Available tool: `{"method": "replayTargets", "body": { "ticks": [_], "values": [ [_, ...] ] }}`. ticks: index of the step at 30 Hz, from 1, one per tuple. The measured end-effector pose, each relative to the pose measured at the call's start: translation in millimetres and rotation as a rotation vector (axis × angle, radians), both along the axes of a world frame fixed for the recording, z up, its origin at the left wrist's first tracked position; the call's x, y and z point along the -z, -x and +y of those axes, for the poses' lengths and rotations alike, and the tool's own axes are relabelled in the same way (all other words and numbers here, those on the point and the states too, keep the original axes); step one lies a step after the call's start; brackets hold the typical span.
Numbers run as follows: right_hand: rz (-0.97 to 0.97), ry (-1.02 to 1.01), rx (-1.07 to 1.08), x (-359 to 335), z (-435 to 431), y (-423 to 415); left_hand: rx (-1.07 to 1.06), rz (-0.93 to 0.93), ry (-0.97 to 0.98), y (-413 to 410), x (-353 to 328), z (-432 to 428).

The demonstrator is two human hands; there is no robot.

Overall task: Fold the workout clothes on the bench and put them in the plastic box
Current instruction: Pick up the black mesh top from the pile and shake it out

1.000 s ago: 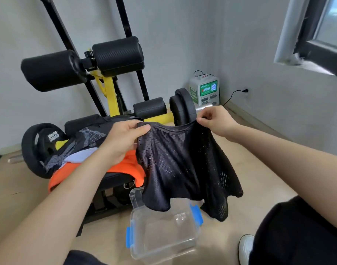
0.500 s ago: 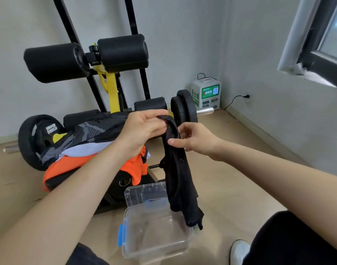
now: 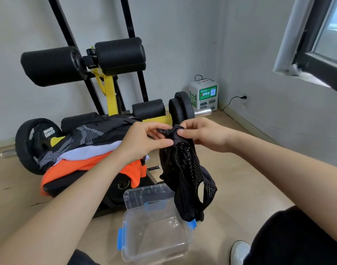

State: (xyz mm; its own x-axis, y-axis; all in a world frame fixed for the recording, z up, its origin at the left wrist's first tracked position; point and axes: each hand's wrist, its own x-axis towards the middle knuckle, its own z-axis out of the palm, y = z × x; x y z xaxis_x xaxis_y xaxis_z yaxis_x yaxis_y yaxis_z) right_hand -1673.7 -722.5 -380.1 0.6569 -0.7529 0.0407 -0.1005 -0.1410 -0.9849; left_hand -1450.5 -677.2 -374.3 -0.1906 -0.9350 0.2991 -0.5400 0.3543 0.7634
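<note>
A black mesh garment [image 3: 184,173] hangs folded lengthwise in the air, its lower end dangling over the plastic box. My left hand [image 3: 144,140] and my right hand [image 3: 204,134] both pinch its bunched top edge, fingertips close together. The clear plastic box [image 3: 154,236] with blue clips stands open on the floor below, with nothing visible inside. On the bench [image 3: 68,184] to the left lies a pile: an orange garment [image 3: 91,167], a pale lilac one [image 3: 87,153] and a black-and-grey patterned one [image 3: 87,134] on top.
The bench's yellow frame [image 3: 108,92] and black foam rollers [image 3: 119,54] rise behind the pile. Weight plates [image 3: 180,109] sit on a bar at either side. A white charging station [image 3: 204,95] stands in the corner. My shoe [image 3: 238,251] is at lower right.
My hands have come together, bringing the two ends of the spread black garment's top edge side by side. It now hangs doubled and narrow over the box.
</note>
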Motion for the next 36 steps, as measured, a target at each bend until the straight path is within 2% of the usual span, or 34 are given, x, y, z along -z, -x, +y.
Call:
{"method": "replayTargets", "body": {
  "ticks": [3, 7, 12, 20, 28, 32, 36],
  "values": [
    [-0.005, 0.008, -0.020, -0.5, -0.8, 0.6, 0.001, -0.054, 0.047, 9.7, 1.4, -1.1],
    [-0.012, 0.001, 0.035, 5.6, -7.2, 6.9, -0.043, -0.009, 0.109, 7.1, 1.3, -7.1],
    [0.184, 0.082, 0.097, 19.7, -8.3, 9.6, -0.226, -0.066, 0.197, 3.6, 3.0, -16.8],
    [0.434, 0.177, 0.168, 67.9, -0.2, -19.5, -0.331, 0.188, 0.184, -2.6, -10.0, -19.9],
    [0.494, 0.178, 0.205, 100.2, -8.9, -43.7, -0.392, 0.269, 0.223, -14.4, -14.1, -22.3],
    [0.375, 0.053, 0.221, 82.4, -18.9, -36.4, -0.414, 0.215, 0.197, -26.0, -9.6, -25.3],
    [0.170, -0.012, 0.242, 48.7, -23.9, -18.7, -0.298, 0.064, 0.097, -27.1, -0.3, -17.6]
  ]
}}
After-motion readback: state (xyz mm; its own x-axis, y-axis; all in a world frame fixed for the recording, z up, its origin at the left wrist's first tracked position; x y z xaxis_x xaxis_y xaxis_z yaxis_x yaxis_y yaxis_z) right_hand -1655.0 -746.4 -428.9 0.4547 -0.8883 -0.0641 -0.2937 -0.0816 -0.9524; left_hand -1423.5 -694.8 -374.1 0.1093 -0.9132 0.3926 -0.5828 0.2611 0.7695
